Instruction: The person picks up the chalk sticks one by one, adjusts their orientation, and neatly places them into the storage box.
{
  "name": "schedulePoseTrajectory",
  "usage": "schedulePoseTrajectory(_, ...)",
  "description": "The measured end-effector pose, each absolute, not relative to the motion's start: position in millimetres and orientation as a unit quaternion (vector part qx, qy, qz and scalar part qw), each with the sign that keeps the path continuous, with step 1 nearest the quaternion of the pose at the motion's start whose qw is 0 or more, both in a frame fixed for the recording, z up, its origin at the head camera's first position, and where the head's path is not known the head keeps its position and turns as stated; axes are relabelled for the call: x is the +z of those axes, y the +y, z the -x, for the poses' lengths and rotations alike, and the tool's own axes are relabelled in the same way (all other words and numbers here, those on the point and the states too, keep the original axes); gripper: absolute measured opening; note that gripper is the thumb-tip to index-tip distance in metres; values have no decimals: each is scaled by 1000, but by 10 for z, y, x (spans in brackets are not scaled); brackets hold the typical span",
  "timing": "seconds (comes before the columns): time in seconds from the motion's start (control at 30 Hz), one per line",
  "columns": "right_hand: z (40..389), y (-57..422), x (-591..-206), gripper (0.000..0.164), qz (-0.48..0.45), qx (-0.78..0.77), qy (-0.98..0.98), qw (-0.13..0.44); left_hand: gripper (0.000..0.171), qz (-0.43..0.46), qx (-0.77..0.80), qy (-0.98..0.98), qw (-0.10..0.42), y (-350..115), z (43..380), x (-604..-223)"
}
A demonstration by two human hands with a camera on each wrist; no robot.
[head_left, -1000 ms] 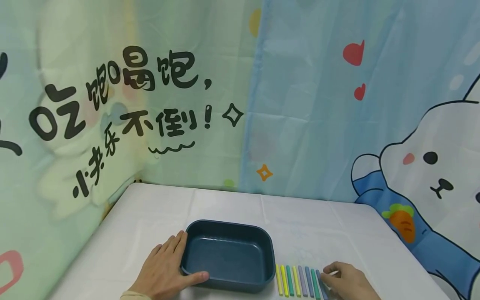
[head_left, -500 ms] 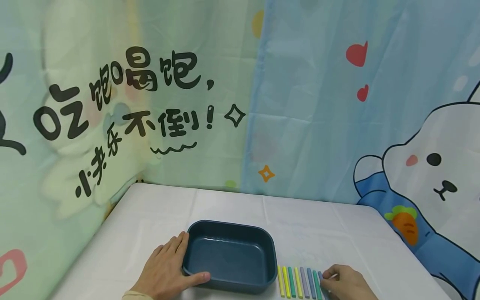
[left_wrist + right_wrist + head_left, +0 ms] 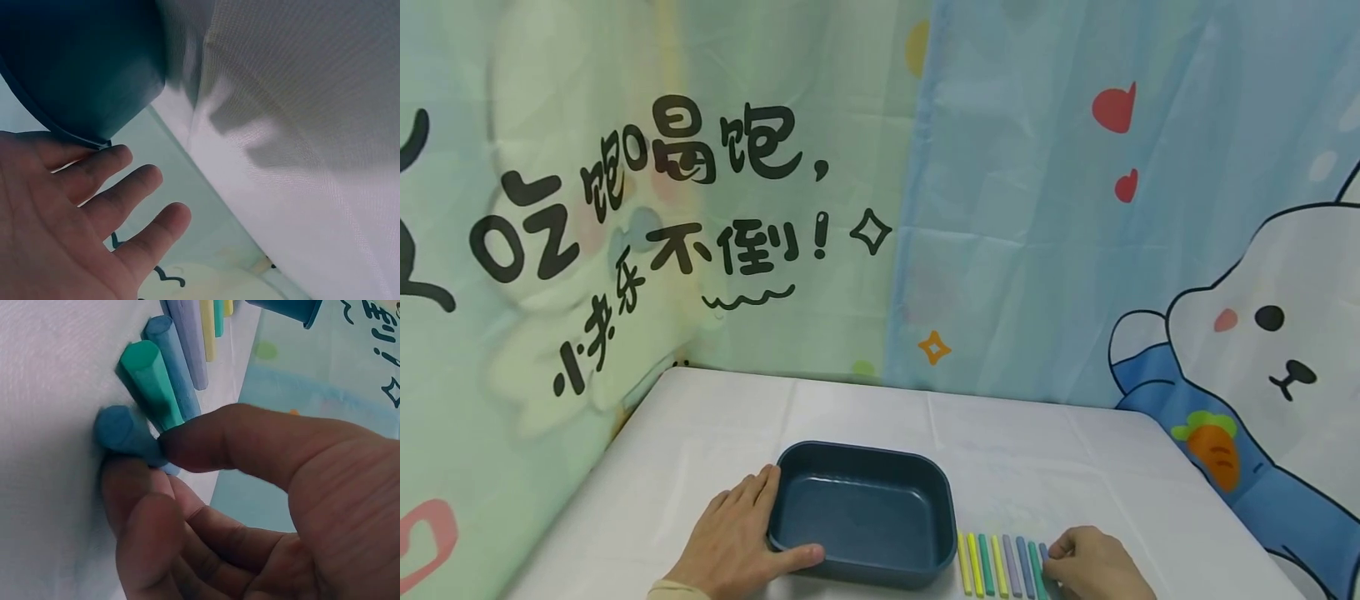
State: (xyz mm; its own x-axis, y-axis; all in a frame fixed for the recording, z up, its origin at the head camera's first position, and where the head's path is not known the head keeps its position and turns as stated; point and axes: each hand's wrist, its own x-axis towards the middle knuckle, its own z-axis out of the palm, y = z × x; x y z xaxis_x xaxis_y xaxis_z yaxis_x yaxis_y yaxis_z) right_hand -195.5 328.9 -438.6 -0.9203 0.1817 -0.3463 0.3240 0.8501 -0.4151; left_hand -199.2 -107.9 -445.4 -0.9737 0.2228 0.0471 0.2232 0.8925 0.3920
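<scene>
My left hand [image 3: 733, 529] lies along the left side of a dark blue rectangular tray [image 3: 861, 575], fingers straight, thumb across its near side. In the left wrist view the fingertips sit right at the tray's rim [image 3: 75, 139]. At the right end of a row of chalk sticks, my right hand [image 3: 1097, 562] pinches a blue chalk stick [image 3: 128, 431] between thumb and fingers. A green chalk stick [image 3: 150, 378] lies beside it, followed by another blue stick [image 3: 175, 365] and a purple one [image 3: 189, 344]. Yellow sticks [image 3: 964, 565] lie nearest the tray.
A white cloth [image 3: 715, 417] covers the table. Behind it hangs a printed curtain [image 3: 1015, 208] with black lettering and a white cartoon animal [image 3: 1240, 275]. The tray stands just left of the chalk row.
The view has shifted slightly. My left hand stays at the tray, and my right hand stays at the blue chalk stick with little movement.
</scene>
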Motion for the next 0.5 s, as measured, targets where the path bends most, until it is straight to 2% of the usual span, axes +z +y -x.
schedulePoseTrajectory(0.2, 2002, 3352, -4401, 30, -164, -261, 939, 155, 127, 120, -193, -974, 9, -1067, 2011, -4424)
schedulePoseTrajectory(0.5, 2043, 3297, -4324, 35, -154, -321, 927, 117, 125, 125, -192, -973, 14, -1097, 1985, -4443)
